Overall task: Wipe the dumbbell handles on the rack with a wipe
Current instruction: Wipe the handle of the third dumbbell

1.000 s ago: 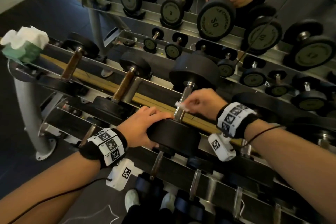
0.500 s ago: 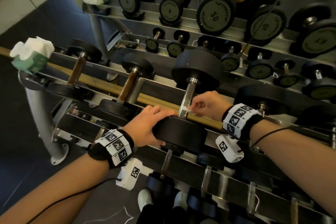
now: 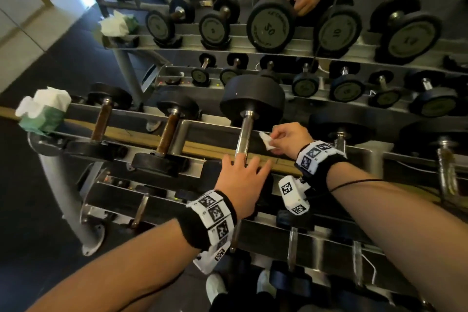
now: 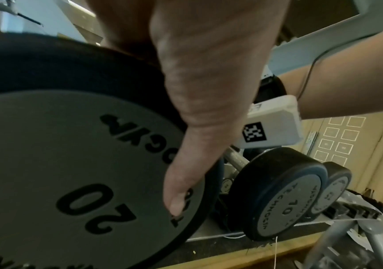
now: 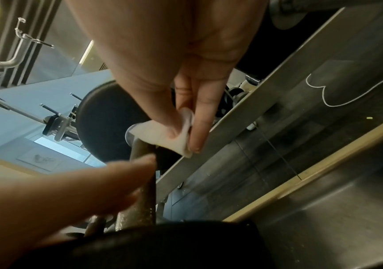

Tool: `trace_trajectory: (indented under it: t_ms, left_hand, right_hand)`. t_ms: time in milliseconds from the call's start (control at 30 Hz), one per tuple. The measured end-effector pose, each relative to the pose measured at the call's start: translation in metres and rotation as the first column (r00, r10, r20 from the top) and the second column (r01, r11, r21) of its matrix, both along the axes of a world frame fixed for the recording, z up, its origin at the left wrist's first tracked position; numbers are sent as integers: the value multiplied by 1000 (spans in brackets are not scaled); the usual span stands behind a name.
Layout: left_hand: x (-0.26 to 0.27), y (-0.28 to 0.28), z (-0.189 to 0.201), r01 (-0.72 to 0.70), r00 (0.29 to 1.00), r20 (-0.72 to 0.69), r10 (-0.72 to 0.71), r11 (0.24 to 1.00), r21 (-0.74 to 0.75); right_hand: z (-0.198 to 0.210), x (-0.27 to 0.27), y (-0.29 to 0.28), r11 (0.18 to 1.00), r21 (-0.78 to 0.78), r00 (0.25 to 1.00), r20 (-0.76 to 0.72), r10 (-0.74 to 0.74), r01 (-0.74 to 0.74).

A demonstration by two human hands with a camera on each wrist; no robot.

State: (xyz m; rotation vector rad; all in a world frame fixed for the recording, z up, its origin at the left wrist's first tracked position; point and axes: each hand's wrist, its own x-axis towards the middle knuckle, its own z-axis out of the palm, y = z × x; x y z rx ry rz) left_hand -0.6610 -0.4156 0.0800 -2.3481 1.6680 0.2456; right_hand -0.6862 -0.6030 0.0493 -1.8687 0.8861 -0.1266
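Observation:
A black dumbbell marked 20 [image 4: 70, 172] lies on the rack's top tier [image 3: 202, 149], its chrome handle [image 3: 244, 134] pointing away from me. My left hand [image 3: 240, 177] rests flat on its near head with straight fingers; the thumb [image 4: 179, 191] lies down over the end plate. My right hand [image 3: 288, 137] pinches a small folded white wipe [image 3: 267, 143] between thumb and fingers, just right of the handle, with a small gap showing in the head view. In the right wrist view the wipe [image 5: 162, 136] hangs by the handle's [image 5: 142, 182] far end.
Two dumbbells with brown handles [image 3: 168, 132] lie to the left. A green wipe packet [image 3: 41, 109] sits on the rack's left end. A dumbbell marked 10 [image 4: 284, 196] lies to the right. Smaller dumbbells fill the lower tier, and a mirror [image 3: 271, 25] behind reflects the rack.
My right hand has drawn the wipe off the handle and a little to the right. My left hand has slid forward so its fingers reach past the near head.

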Motion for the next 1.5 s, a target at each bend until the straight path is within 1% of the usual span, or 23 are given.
trace_trajectory:
  t_ms: [167, 333, 500, 633, 800, 900, 1000, 1067, 1200, 1333, 1433, 1500]
  left_hand:
    - [7, 0, 1, -9, 1000, -24, 8, 1000, -20]
    - [8, 2, -3, -26, 1000, -12, 25, 998, -59]
    - [8, 0, 0, -54, 998, -26, 53, 998, -23]
    - [10, 2, 4, -46, 998, -50, 45, 999, -18]
    - [27, 19, 5, -37, 988, -151, 30, 998, -48]
    - [40, 29, 5, -43, 974, -226, 23, 996, -83]
    - [44, 34, 3, -35, 971, -241, -1, 988, -148]
    - [43, 36, 1, -36, 970, -243, -15, 979, -202]
    - [46, 41, -4, -37, 959, -281, -45, 959, -280]
    - [52, 49, -9, -72, 934, -351, -70, 924, -377]
    - [55, 51, -12, -69, 925, -369, -92, 914, -399]
    - [56, 51, -12, -65, 920, -378, -104, 911, -408]
  right_hand:
    - [4, -14, -2, 994, 86, 997, -42, 65, -62]
    - [3, -27, -9, 989, 132, 997, 10, 73, -74]
    - [3, -43, -18, 985, 146, 995, 53, 88, -95]
    - [8, -46, -24, 987, 102, 992, 55, 117, -122]
    - [9, -31, -27, 988, 8, 986, 69, 154, -155]
    - [6, -18, -26, 977, -78, 977, 65, 202, -196]
    - [5, -2, -18, 962, -135, 969, 44, 245, -237]
    - [5, 10, -9, 944, -174, 954, 54, 294, -281]
    - [9, 33, 6, 887, -321, 925, 69, 373, -333]
    - [8, 44, 12, 817, -451, 914, 9, 406, -359]
    - [10, 43, 17, 771, -465, 882, -51, 468, -435]
    - [13, 42, 18, 750, -427, 850, -100, 517, -506]
